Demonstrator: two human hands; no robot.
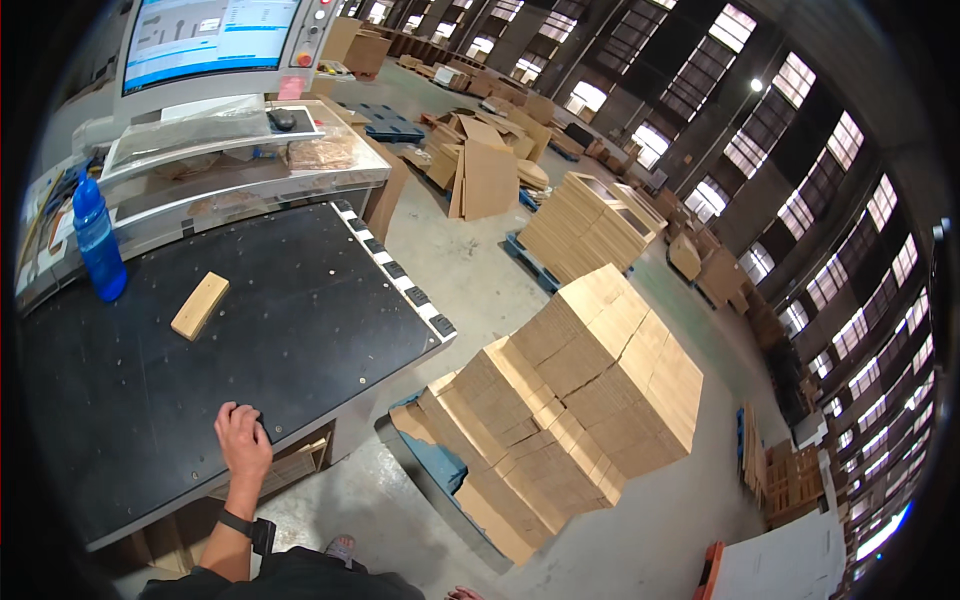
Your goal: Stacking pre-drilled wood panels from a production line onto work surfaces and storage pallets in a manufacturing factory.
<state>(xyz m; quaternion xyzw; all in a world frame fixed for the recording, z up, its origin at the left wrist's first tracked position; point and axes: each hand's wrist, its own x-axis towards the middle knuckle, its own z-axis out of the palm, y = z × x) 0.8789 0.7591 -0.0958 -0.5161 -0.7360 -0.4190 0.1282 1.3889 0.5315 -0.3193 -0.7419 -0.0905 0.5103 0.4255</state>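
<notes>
My left hand (pixel 243 440) rests near the front edge of a black tabletop (pixel 120 370). Its fingers curl down, and a small dark rounded shape shows beside the thumb; what lies under the palm is hidden. A dark band circles that wrist. Only a sliver of my right hand (pixel 464 593) shows at the lower edge, its fingers mostly cut off. Beyond my left hand, a light wooden block (pixel 200 306) lies flat on the tabletop. Farther left stands a blue translucent bottle (pixel 99 245), upright.
A monitor (pixel 208 45) with lit windows and a dark computer mouse (pixel 283 119) occupy the raised rear part of the bench. A black-and-white strip (pixel 395 270) runs along the right edge. Stepped cardboard stacks (pixel 590 385) stand right on a blue pallet (pixel 432 460); more cardboard piles (pixel 585 235) lie beyond.
</notes>
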